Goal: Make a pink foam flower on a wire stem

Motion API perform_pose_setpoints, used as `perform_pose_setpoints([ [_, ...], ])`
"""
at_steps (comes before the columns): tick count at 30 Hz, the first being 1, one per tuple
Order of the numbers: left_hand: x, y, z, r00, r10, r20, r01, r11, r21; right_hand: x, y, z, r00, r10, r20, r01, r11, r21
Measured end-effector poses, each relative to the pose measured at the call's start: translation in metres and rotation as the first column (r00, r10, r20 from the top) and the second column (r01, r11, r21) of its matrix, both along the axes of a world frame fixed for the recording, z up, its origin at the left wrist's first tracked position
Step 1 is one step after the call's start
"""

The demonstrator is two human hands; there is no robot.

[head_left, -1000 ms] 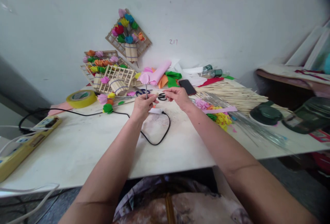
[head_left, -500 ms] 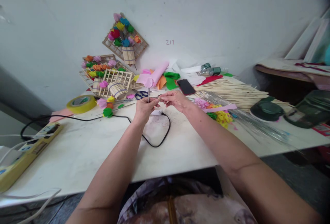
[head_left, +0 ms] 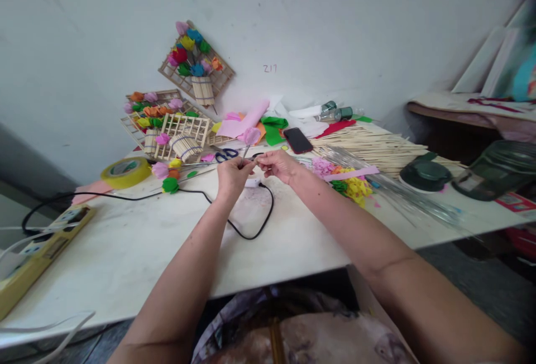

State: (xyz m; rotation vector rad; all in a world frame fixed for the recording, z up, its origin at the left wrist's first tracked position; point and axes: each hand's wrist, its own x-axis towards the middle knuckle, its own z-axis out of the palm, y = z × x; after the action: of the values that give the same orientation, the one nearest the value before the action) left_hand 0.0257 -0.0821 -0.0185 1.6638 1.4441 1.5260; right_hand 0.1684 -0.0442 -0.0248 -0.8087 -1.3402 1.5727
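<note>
Held by its thin grey stem [head_left: 245, 153] in the left hand's [head_left: 230, 176] pinched fingers, the nearer ones, a rounded pale-pink paper flower [head_left: 250, 136] leaned up and slightly right above the white worktop [head_left: 167, 258], beside the right hand [head_left: 280, 167], its grip unclear.

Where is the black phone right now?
In the head view, the black phone lies on the table just right of centre, beyond the right hand, between the green paper on its left and the pale sticks on its right.
</note>
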Motion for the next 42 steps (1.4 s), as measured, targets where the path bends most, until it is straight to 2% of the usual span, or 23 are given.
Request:
perform_pose_setpoints([
  [2, 0.001, 0.000, -0.001, 1.000, 0.007, -0.015, -0.006, 1.000, 0.012, -0.002, 0.000, 0.001, 0.977, -0.128, 0.170, 0.105, 0.985, 0.136],
  [3, 0.003, -0.001, -0.001, 1.000, 0.005, -0.019, -0.005, 1.000, 0.008, -0.002, 0.001, 0.001, 0.930, -0.240, 0.279, 0.170, 0.953, 0.252],
  [4, 0.004, -0.001, -0.002, 1.000, 0.001, -0.015, -0.001, 1.000, -0.005, -0.002, 0.001, 0.001, 0.847, -0.373, 0.380, 0.222, 0.896, 0.385],
  [6, 0.007, -0.003, -0.002, 0.999, -0.022, 0.033, 0.024, 0.998, -0.060, 0.001, 0.005, 0.000, 0.622, -0.605, 0.497, 0.253, 0.756, 0.604],
  [7, 0.008, -0.003, -0.002, 0.996, -0.040, 0.082, 0.048, 0.994, -0.096, 0.004, 0.007, 0.000, 0.541, -0.663, 0.518, 0.245, 0.713, 0.657],
  [8, 0.009, -0.004, -0.002, 0.988, -0.061, 0.143, 0.080, 0.988, -0.132, 0.008, 0.009, 0.000, 0.509, -0.675, 0.534, 0.240, 0.707, 0.665],
  [9, 0.009, -0.005, -0.001, 0.974, -0.082, 0.210, 0.118, 0.980, -0.163, 0.012, 0.012, 0.000, 0.533, -0.649, 0.544, 0.245, 0.733, 0.635],
  [11, 0.009, -0.006, 0.001, 0.936, -0.124, 0.328, 0.198, 0.959, -0.202, 0.020, 0.014, 0.004, 0.676, -0.535, 0.506, 0.279, 0.822, 0.497],
  [13, 0.009, -0.007, 0.002, 0.905, -0.150, 0.399, 0.252, 0.943, -0.217, 0.027, 0.013, 0.010, 0.825, -0.414, 0.386, 0.292, 0.895, 0.337],
  [15, 0.008, -0.008, 0.004, 0.891, -0.158, 0.426, 0.272, 0.936, -0.223, 0.033, 0.009, 0.017, 0.919, -0.289, 0.268, 0.216, 0.937, 0.273],
  [17, 0.007, -0.008, 0.004, 0.890, -0.164, 0.426, 0.279, 0.934, -0.222, 0.036, 0.004, 0.022, 0.959, -0.177, 0.220, 0.108, 0.950, 0.292],
  [21, 0.006, -0.007, 0.002, 0.905, -0.178, 0.386, 0.279, 0.935, -0.221, 0.039, -0.002, 0.025, 0.949, -0.021, 0.315, -0.090, 0.939, 0.333],
  [25, 0.004, -0.004, -0.001, 0.929, -0.193, 0.317, 0.274, 0.933, -0.233, 0.039, -0.002, 0.023, 0.904, 0.036, 0.425, -0.210, 0.904, 0.371],
  [32, 0.003, -0.003, -0.003, 0.970, -0.192, 0.151, 0.224, 0.945, -0.237, 0.037, -0.008, 0.029, 0.851, -0.009, 0.525, -0.222, 0.900, 0.375],
  [35, 0.002, -0.004, -0.002, 0.983, -0.176, 0.047, 0.182, 0.959, -0.215, 0.035, -0.006, 0.028, 0.795, -0.049, 0.604, -0.259, 0.874, 0.411],
  [39, 0.002, -0.005, 0.001, 0.986, -0.144, -0.080, 0.133, 0.983, -0.124, 0.032, -0.001, 0.022, 0.714, -0.151, 0.684, -0.290, 0.825, 0.485],
  [42, 0.004, -0.008, 0.003, 0.987, -0.126, -0.103, 0.118, 0.990, -0.081, 0.027, -0.001, 0.020, 0.717, -0.138, 0.683, -0.265, 0.852, 0.451],
])
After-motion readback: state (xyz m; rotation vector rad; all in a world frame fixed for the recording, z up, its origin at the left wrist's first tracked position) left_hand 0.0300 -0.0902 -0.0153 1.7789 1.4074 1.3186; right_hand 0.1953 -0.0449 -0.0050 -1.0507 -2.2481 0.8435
